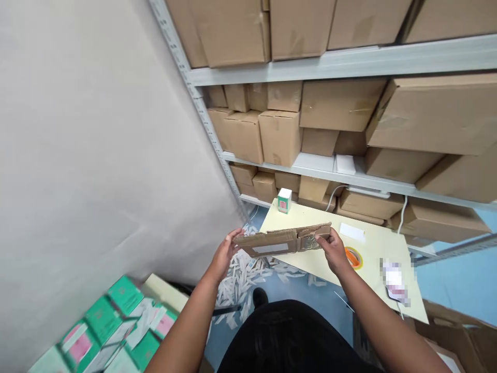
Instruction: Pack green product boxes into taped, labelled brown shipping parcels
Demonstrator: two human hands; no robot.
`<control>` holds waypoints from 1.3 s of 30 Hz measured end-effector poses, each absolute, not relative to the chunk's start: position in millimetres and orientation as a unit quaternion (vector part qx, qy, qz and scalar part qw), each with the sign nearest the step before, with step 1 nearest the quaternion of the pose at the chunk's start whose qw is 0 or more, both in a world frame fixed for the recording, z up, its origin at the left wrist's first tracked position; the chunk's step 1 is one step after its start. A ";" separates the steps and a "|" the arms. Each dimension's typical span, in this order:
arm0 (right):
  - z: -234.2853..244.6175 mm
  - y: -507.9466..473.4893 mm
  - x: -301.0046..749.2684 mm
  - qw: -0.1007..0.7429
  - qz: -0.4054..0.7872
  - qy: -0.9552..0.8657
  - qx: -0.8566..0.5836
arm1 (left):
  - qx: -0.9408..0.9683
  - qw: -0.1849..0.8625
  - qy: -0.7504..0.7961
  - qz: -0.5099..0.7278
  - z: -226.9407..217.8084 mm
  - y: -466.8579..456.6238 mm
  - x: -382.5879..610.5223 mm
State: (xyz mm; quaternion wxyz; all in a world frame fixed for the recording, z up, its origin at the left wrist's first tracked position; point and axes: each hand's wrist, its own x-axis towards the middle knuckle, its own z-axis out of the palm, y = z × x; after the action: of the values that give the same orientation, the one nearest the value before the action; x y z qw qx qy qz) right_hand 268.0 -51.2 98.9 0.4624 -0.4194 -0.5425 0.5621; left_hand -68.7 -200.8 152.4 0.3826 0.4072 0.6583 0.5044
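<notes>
Between my two hands hangs a flat piece of brown cardboard (pixel 276 242) with a torn upper edge, a white label and a strip of shiny tape. My left hand (pixel 225 253) grips its left end, thumb on top. At the right end, my right hand (pixel 332 248) pinches it near the taped part. The cardboard is held above the front edge of a pale yellow table (pixel 303 215). Behind it on the table stands a small green and white box (pixel 284 201). Close to my right hand lies a roll of orange tape (pixel 353 257).
Metal shelves (pixel 330 65) packed with cardboard boxes rise behind the table. A white slip (pixel 352 232) and a blurred-out item (pixel 395 282) lie on the table. Paper strips (pixel 236 285) litter the blue floor. Several green boxes (pixel 104 318) are at lower left, beside a pale wall (pixel 97 129).
</notes>
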 end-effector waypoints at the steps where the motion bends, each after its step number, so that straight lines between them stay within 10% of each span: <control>1: 94.4 -48.2 267.8 0.468 0.556 -0.534 -0.433 | 0.386 0.422 0.638 0.516 139.4 -185.7 -65.4; 28: -7.9 32.7 255.4 0.398 0.214 -0.594 -0.665 | 0.732 0.261 0.540 0.324 8.7 -38.6 -43.5; 39: 2.3 -6.8 300.4 0.370 0.376 -0.636 -0.563 | 0.648 0.272 0.629 0.332 16.6 -28.1 -22.7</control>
State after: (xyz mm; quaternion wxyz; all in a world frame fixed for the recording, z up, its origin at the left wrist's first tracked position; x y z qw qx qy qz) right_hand 300.4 -6.8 2.3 0.3704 -0.5634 -0.6355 0.3761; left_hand -22.7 -28.1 16.6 0.2717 0.6481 0.6291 0.3323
